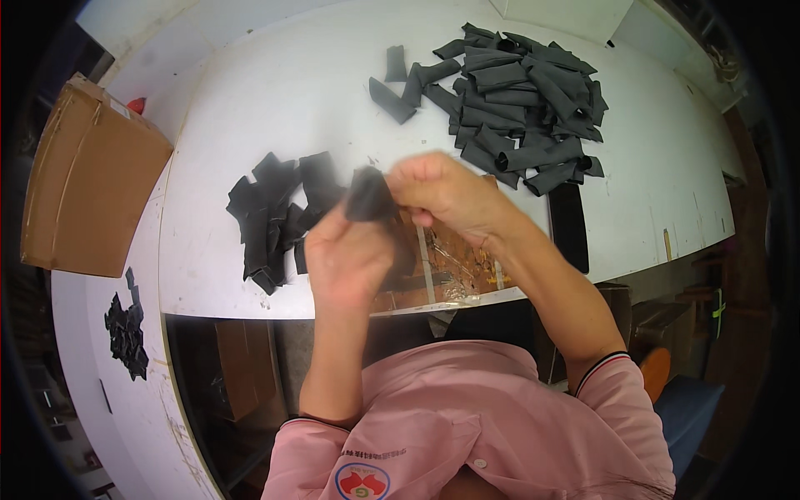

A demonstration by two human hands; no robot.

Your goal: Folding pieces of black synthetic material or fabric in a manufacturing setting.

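Observation:
Over the near part of the white table, my left hand (350,250) holds a short black fabric tube (369,196) that stands upright, slightly blurred. My right hand (442,192) is closed with its fingertips pinched at the tube's right edge. Left of my left hand lies a loose pile of similar black fabric pieces (265,217), and one piece behind the hand is partly covered by it. Farther off to the right is a larger heap of dark grey fabric tubes (525,96). Several single tubes (390,100) lie at the heap's left side.
Beneath my hands, a brown, tape-covered board (450,267) lies at the table's (333,92) front edge. A flat black rectangular object (569,229) is right of my right forearm. At left stands a cardboard box (92,183); more black scraps (126,337) lie on a side surface.

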